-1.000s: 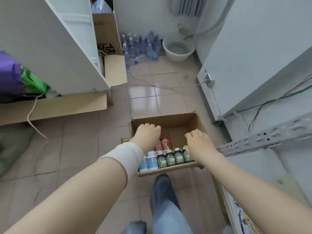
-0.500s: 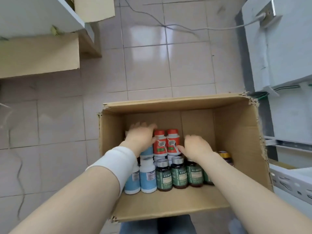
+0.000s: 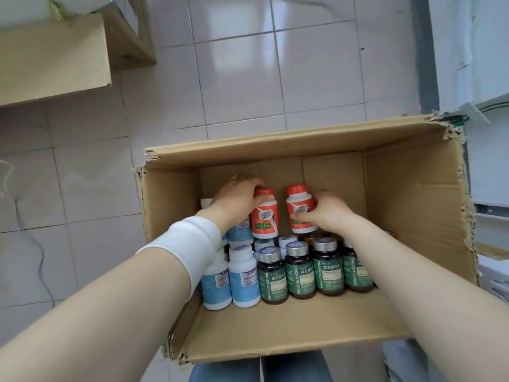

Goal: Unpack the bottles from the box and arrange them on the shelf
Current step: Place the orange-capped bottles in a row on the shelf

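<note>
1. Two red-and-white bottles sit side by side at the back of the cluster inside the box point(image 3: 303, 326). Each has a red cap, a white shoulder and a red/white label. They are upright, close together but not touching.
2. Left hand point(image 3: 237, 199): fingers curled over the cap and shoulder of the left red bottle point(image 3: 265, 220), gripping it from the left side. There is a white wristband point(image 3: 187, 244) on that forearm.
3. Right hand point(image 3: 329, 215): thumb and fingers wrapped round the body of the right red bottle point(image 3: 299, 210), gripping it from the right side.
4. Can't tell whether either red bottle is clear of the box floor; their bases are hidden behind the front rows.
5. Front row: four dark bottles with green labels point(image 3: 300, 274) and silver caps, reading "PROBIOTIC OKRA", upright and packed shoulder to shoulder.
6. Left of those: white bottles with pale blue labels point(image 3: 243, 279), upright, in at least two rows, partly hidden by the left forearm.
7. The box is open-topped brown cardboard with torn upper edges. The bottles fill its left-centre area, and the right part of its floor is bare.
8. The box rests on a floor point(image 3: 237, 78) of glossy light-grey tiles.
9. A flat cardboard sheet point(image 3: 52, 56) lies at upper left.
10. A white panel point(image 3: 473, 51) runs along the right edge.
11. A thin cable point(image 3: 41, 260) trails on the tiles at left.
12. Blue jeans point(image 3: 225, 373) show under the near edge of the box.
</note>
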### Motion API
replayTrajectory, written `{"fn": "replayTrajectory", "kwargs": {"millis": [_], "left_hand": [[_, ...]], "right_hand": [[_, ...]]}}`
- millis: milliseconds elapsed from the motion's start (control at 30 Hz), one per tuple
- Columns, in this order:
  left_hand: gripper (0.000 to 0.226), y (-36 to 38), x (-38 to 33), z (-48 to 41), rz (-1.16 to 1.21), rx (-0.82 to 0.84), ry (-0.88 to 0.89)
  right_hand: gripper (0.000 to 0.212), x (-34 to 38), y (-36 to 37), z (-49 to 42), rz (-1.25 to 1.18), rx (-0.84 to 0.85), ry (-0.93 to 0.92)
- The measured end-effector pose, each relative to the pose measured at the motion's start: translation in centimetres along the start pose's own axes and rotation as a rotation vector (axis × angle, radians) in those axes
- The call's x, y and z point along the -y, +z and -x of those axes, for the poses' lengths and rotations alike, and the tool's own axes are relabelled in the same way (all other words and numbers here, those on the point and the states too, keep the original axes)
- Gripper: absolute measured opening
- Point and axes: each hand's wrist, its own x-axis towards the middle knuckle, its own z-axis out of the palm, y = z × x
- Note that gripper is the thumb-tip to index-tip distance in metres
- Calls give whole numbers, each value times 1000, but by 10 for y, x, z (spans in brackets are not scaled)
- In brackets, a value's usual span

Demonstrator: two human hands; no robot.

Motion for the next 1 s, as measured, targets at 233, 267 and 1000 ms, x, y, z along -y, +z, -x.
{"fn": "replayTrajectory", "kwargs": {"millis": [233,267,1000], "left_hand": [[34,-35,-33,63,608,-175,59],[34,-43,-40,75,674,-204,58],[25,-135,-208,464,917,329,771]], "right_hand": [[60,-5,-34,70,-445,-123,-6],[58,-5,-38,85,-518,-121,-18],[35,-38,37,534,-1202,-783,-281]]}}
